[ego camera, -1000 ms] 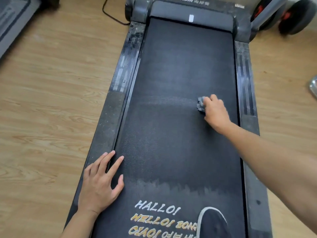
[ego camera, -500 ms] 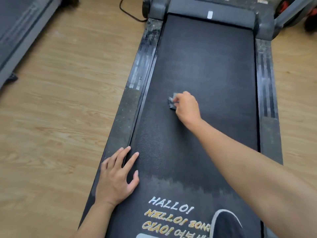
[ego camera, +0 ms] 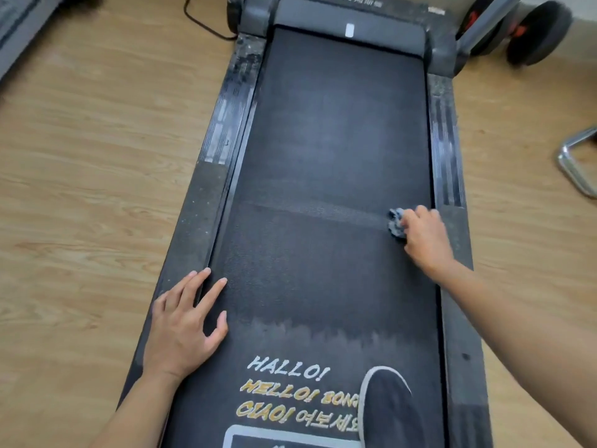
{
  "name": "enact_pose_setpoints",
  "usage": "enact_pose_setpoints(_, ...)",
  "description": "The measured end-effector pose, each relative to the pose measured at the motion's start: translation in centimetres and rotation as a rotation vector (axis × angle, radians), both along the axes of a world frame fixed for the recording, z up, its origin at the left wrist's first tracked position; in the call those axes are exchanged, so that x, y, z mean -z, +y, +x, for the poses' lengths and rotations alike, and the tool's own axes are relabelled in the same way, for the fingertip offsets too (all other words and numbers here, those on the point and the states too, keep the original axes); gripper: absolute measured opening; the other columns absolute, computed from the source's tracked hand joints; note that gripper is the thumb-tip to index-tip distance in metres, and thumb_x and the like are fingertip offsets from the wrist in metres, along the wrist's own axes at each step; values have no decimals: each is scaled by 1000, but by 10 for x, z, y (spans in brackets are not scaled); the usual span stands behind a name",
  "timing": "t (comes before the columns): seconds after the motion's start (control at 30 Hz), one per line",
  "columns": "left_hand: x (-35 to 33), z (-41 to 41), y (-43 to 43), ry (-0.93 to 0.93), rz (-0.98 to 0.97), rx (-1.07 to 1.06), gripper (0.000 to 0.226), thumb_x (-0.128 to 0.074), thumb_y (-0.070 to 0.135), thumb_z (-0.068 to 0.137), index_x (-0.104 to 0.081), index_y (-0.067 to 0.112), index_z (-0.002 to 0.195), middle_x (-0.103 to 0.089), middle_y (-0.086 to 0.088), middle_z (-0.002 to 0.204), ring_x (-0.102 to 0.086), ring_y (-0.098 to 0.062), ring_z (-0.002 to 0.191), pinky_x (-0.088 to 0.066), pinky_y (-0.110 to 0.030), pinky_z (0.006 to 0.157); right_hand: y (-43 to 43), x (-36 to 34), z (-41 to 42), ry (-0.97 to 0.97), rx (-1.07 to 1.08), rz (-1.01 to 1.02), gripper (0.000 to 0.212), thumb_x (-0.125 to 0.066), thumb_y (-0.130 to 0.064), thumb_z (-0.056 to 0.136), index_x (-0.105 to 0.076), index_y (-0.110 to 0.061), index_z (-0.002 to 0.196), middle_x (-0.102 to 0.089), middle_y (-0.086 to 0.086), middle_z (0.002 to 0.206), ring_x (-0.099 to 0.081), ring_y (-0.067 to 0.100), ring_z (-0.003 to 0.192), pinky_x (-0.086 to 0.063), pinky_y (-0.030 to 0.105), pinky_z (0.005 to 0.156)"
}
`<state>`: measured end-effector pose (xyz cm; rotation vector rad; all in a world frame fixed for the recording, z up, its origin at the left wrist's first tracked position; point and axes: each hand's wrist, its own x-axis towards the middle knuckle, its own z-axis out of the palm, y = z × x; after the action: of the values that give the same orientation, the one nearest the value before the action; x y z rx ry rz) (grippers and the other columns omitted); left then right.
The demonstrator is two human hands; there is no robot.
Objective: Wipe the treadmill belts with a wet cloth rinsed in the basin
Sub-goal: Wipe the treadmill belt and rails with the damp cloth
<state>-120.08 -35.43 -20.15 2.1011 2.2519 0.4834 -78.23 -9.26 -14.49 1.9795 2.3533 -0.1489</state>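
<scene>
- Cloth (ego camera: 395, 223), small, grey-blue and bunched up, lies on the treadmill belt (ego camera: 323, 156) near its right edge, about halfway along the visible deck.
- Right hand (ego camera: 426, 240) grips the cloth with curled fingers and presses it onto the belt, just beside the right side rail (ego camera: 452, 227).
- A faint paler streak runs across the belt from near its left edge to the cloth.
- Left hand (ego camera: 184, 324) lies flat, palm down, with its fingers straight and spread, holding nothing. It rests across the left side rail (ego camera: 200, 221) and the belt's left edge.
- Lettering (ego camera: 287, 367) reading "HALLO!" is printed on the near end of the belt. A dark shoe (ego camera: 387, 412) with a white sole rim stands on the belt beside it.
- Wooden floor (ego camera: 80, 189) surrounds the treadmill. A black cable (ego camera: 200, 17) lies by its far left corner, and a bent chrome tube (ego camera: 571, 163) sits to the right.
</scene>
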Motion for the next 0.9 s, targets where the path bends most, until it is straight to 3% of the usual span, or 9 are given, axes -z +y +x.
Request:
enact_pose_setpoints(0.1, 0, 3, 1, 9, 18, -9, 56, -55, 43, 91, -67, 26, 142, -53, -4, 156, -50, -29, 144, -40, -50, 107, -3, -4, 39, -10, 115, -44, 31, -62, 16, 78, -62, -8, 97, -51, 15, 101, -49, 40, 96, -47, 46, 75)
enact_pose_setpoints(0.23, 0, 3, 0, 15, 28, -4, 55, -57, 41, 90, -67, 26, 142, -52, -4, 157, -49, -29, 145, -40, -50, 108, -4, 1, -6, 134, 138, -5, 22, -61, 11, 82, -66, -6, 94, -53, 16, 100, -56, 41, 91, -40, 37, 72)
enact_pose_setpoints(0.43, -3, 3, 0, 7, 9, -12, 56, -62, 40, 88, -66, 27, 143, -51, -2, 158, -48, -27, 147, -39, -48, 110, -21, 15, -195, 390, -184, -69, 21, -63, 8, 83, -67, -9, 93, -56, 13, 101, -57, 38, 91, -39, 34, 69)
enact_pose_setpoints(0.6, -4, 1, 0, 23, -10, -7, 56, -66, 39, 89, -65, 28, 143, -50, -2, 159, -47, -27, 147, -38, -48, 111, -38, 2, -326, 357, -446, -200, 20, -61, 8, 88, -62, -7, 102, -52, 12, 111, -51, 33, 98, -50, 46, 72)
enact_pose_setpoints(0.77, -3, -1, 0, 22, 11, -1, 56, -63, 41, 89, -66, 28, 143, -51, -2, 158, -48, -27, 147, -38, -48, 110, -34, 13, -256, 392, -526, -182, 16, -59, 1, 94, -62, -13, 101, -51, 5, 108, -47, 26, 98, -48, 43, 67)
enact_pose_setpoints(0.9, -3, 0, 0, 17, 14, -7, 55, -58, 43, 90, -66, 28, 143, -52, -2, 157, -48, -27, 146, -39, -48, 109, -39, 16, -116, 294, -351, -67, 27, -61, 8, 87, -57, -18, 91, -44, -5, 96, -49, 25, 92, -44, 37, 65)
